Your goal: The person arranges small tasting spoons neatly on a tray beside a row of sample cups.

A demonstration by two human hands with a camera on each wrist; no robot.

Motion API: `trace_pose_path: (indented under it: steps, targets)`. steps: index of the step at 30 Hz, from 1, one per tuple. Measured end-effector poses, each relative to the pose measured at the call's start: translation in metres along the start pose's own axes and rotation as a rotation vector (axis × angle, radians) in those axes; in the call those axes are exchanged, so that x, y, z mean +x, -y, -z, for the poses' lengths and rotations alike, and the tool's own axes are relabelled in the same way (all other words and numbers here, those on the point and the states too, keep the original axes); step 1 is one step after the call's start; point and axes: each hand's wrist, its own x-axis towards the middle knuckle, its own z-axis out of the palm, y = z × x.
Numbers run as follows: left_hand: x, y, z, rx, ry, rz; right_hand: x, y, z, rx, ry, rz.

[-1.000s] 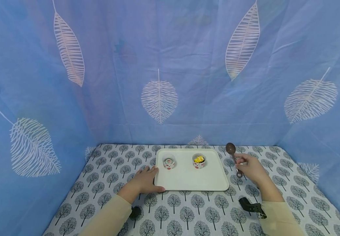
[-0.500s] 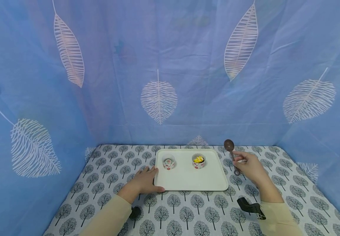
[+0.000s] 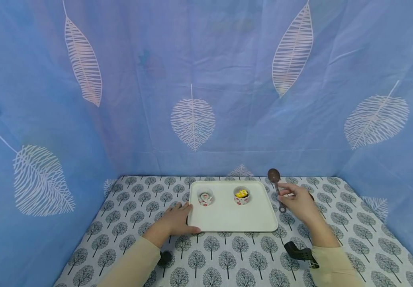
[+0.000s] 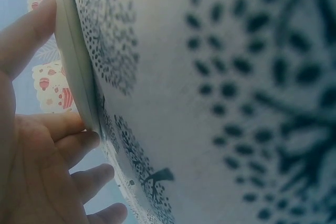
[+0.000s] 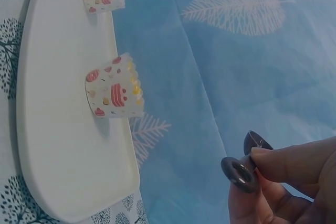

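A cream tray (image 3: 233, 219) lies on the patterned cloth in the head view. My left hand (image 3: 175, 220) rests at its near left corner, thumb along the front rim. In the left wrist view the fingers (image 4: 86, 179) are spread, and only some touch the rim. Two paper cups stand on the tray: the left cup (image 3: 205, 198) holds a pale ringed thing, and the right cup (image 3: 241, 198) holds yellow pieces over something dark. Right of the tray my right hand (image 3: 297, 201) pinches a brown spoon (image 3: 273, 175) by its handle, bowl pointing away from me.
A tree-print cloth (image 3: 211, 259) covers the table. Blue leaf-print curtains (image 3: 138, 99) hang behind and at both sides. Behind the right hand a small dark brown bit (image 3: 312, 197) shows; what it belongs to is hidden. Both wrists wear black mounts.
My right hand has moved left with the spoon, closer to the tray, and the spoon's bowl has come up a little. The left hand and the tray have stayed put.
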Motion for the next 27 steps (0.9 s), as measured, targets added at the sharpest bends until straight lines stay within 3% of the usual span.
trace_pose_path:
  steps: [11,27]
  targets:
    - [0.000,0.001,-0.001,0.011,-0.004,-0.005,0.001,0.007,-0.010,0.080,0.036,0.022]
    - [0.002,0.002,-0.003,0.007,-0.001,0.007,0.009,0.014,-0.029,0.061,0.030,0.019]
